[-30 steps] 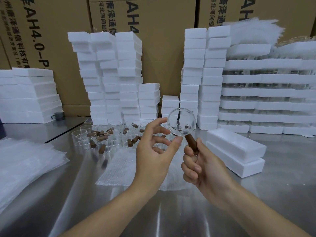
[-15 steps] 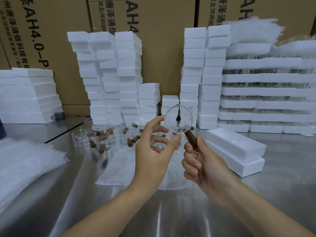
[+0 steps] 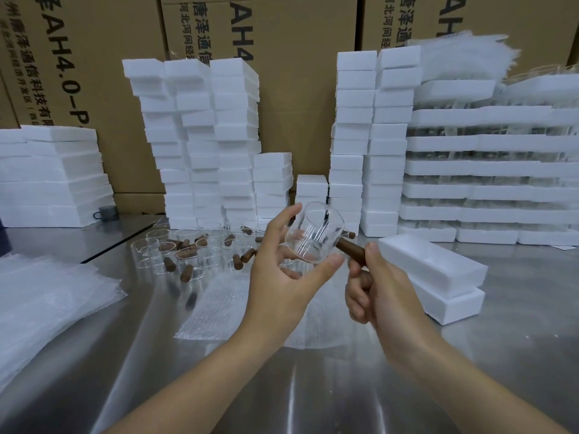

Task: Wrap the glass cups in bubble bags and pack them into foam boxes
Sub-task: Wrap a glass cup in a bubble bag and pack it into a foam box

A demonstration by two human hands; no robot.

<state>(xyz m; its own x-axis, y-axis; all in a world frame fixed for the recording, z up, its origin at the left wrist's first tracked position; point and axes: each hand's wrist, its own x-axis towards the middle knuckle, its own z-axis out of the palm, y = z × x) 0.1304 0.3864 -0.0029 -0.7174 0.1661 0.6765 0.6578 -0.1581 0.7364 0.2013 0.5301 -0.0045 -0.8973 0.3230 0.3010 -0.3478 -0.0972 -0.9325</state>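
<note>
A clear ribbed glass cup (image 3: 315, 234) with a brown wooden handle (image 3: 352, 249) is held above the steel table. My right hand (image 3: 371, 288) grips the handle. My left hand (image 3: 282, 267) cradles the cup's body between thumb and fingers. The cup lies tilted on its side, mouth toward the far left. Below the hands lies a flat bubble bag (image 3: 232, 303). Two long white foam boxes (image 3: 435, 270) are stacked on the table to the right. Several more glass cups with wooden handles (image 3: 194, 249) stand behind.
A pile of bubble bags (image 3: 47, 305) lies at the left. Tall stacks of white foam boxes (image 3: 200, 142) and foam trays (image 3: 488, 170) line the back, in front of cardboard cartons (image 3: 282, 73). More foam slabs (image 3: 53, 177) sit far left.
The cup has turned from facing me mouth-on to lying on its side, ribs showing. My left hand has closed round its body; my right hand has rolled with the handle.
</note>
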